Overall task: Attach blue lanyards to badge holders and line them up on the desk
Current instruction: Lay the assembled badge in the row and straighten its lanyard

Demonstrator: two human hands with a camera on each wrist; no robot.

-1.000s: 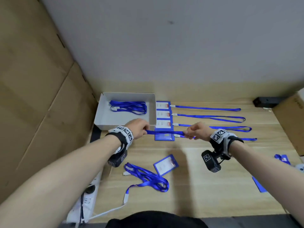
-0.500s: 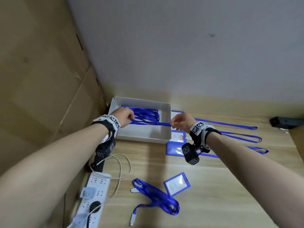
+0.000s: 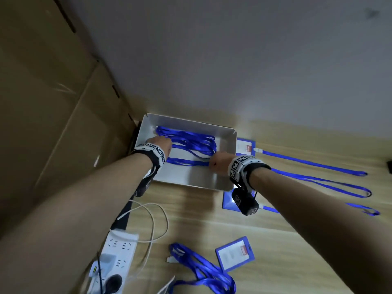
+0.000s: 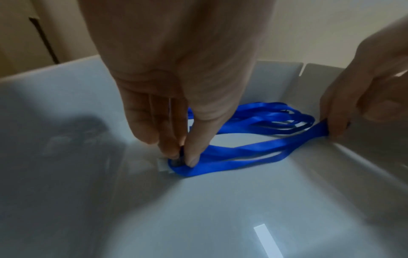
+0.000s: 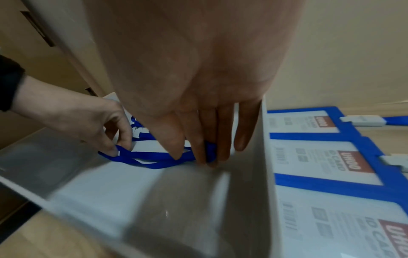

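Fingers of both hands are down inside the shallow white cardboard box (image 3: 224,166) at the back left of the wooden counter (image 3: 275,240). In the head view the left hand (image 3: 163,145) and right hand (image 3: 218,164) hold opposite ends of one flat blue ribbon lanyard (image 3: 186,162), stretched between them beside the loose bundle of blue lanyards (image 3: 191,139); held taut like this it probably stays free of the bundle.

Seen from the left wrist, thumb and fingers (image 4: 194,153) pinch the lanyard at its white plastic clip (image 4: 163,166), low against the box floor.

Seen from the right wrist, the right fingers (image 5: 198,153) close on the folded far end of the strap, beside the box wall. Just outside that wall lie blue-framed clear badge holders (image 5: 320,157) in a row, clips attached, likely the finished line.
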